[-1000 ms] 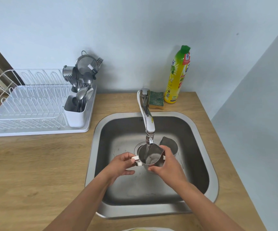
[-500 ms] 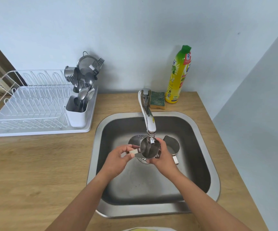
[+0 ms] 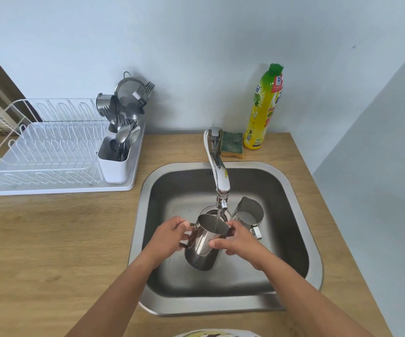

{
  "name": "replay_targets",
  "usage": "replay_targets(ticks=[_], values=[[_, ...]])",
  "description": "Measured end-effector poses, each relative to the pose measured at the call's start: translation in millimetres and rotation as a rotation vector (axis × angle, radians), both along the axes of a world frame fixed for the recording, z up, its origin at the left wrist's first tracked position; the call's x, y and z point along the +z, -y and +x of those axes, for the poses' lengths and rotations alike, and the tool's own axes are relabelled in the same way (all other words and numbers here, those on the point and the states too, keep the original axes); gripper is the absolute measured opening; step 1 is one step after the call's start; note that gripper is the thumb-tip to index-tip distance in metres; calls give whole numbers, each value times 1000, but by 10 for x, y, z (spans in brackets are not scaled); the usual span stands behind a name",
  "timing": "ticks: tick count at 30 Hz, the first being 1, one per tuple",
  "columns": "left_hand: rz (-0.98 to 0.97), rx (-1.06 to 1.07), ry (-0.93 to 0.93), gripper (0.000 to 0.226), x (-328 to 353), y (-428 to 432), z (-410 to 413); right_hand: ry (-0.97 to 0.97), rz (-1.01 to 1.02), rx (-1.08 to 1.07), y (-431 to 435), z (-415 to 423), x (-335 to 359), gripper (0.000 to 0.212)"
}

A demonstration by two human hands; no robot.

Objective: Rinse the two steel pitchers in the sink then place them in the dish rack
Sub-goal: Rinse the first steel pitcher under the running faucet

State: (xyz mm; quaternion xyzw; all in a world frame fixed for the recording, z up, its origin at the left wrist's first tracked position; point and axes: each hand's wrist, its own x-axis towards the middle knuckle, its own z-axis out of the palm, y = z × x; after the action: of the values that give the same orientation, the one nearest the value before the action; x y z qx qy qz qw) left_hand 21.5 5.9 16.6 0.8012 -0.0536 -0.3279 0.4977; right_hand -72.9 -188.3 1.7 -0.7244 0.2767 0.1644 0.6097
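**Rinsing one steel pitcher under the tap**

Holding the pitcher over the sink, both hands keep a closed grip on it. The left hand wraps the handle on the pitcher's left side, fingers curled through it. The right hand clasps the body from the right, thumb on the near wall and fingertips by the rim.

This pitcher is polished steel, mirror-bright, with a rounded base and a narrower rim. Its long axis runs from the base, nearer the person, up and away to the mouth, so it stands tilted with the opening under the faucet. A thin stream of water falls into the mouth.

The second pitcher stands upright on the sink floor just right of the faucet's spout, spout pointing away, handle toward the person, apart from the held one.

On the wooden surface to the left sits the white dish rack, with a cutlery holder at its right end. A sponge and a yellow detergent bottle stand behind the sink.
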Motion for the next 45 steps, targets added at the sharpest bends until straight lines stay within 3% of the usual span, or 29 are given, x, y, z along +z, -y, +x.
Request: replay_targets(ticks=[10, 18, 29, 36, 40, 45], values=[[-192, -22, -298, 15, -134, 90, -104, 18, -433, 28, 36, -150, 263, 80], [-252, -67, -274, 17, -171, 182, -32, 99, -642, 23, 4, -181, 374, 77], [-326, -53, -151, 15, -149, 121, 51, 191, -521, -32, -8, -130, 222, 73], [-202, -53, 33, 9, -81, 26, 72, 203, -259, -25, 12, 31, 89, 75], [-62, -41, 108, 17, -13, -20, 140, 135, -131, 19, 62, 77, 41, 70], [-102, -72, -52, 11, -30, 7, 89, 133, -173, -5, 142, 65, 119, 66]])
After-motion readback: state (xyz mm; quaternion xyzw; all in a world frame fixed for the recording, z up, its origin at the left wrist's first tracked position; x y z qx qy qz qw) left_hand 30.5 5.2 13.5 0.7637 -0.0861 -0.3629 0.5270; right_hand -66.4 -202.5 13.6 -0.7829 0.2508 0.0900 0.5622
